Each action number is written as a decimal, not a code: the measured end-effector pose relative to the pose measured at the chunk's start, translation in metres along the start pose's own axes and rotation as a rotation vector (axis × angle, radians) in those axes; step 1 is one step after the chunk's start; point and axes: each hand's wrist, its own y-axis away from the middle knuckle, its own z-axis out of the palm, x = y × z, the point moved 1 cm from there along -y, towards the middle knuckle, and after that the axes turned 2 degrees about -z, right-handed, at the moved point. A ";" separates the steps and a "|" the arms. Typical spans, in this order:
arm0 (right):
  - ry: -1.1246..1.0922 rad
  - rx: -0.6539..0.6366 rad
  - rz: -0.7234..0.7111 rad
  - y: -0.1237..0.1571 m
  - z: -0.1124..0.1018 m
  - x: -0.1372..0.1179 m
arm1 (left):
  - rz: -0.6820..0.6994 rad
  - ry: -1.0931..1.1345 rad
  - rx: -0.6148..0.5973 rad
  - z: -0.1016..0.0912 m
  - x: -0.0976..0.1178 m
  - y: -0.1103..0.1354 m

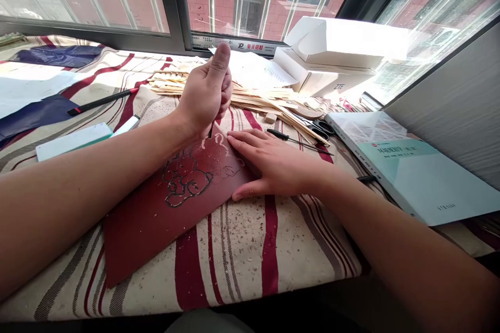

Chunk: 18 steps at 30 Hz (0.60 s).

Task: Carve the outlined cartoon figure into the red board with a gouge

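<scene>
A dark red carving sheet (156, 218) lies on the striped cloth (242, 250), with a curly outline figure (185, 179) cut into it. My left hand (205, 93) is closed in a fist round a thin carving tool (210, 130), thumb up, its tip touching the sheet's far edge. My right hand (273, 164) lies flat and open on the sheet's right corner, fingers pointing left toward the tool tip. Pale shavings are scattered over the cloth around the sheet.
Wooden sticks (250, 99) are piled behind the hands. Black scissors (320, 127) and a thin black tool (300, 141) lie at the right. A teal book (414, 171), white boxes (336, 57), a white eraser block (74, 140), a black pen (101, 101) and dark blue sheets (35, 114) surround them.
</scene>
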 end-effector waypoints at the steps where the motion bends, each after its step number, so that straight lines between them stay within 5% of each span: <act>1: 0.000 0.003 -0.002 0.000 0.000 0.000 | 0.008 0.001 -0.006 -0.001 -0.001 0.000; 12: -0.005 -0.008 0.010 0.000 0.001 0.000 | 0.032 0.003 -0.119 0.001 -0.012 -0.004; 18: 0.001 -0.040 0.041 0.001 0.000 -0.005 | -0.088 0.100 -0.018 -0.005 -0.011 -0.011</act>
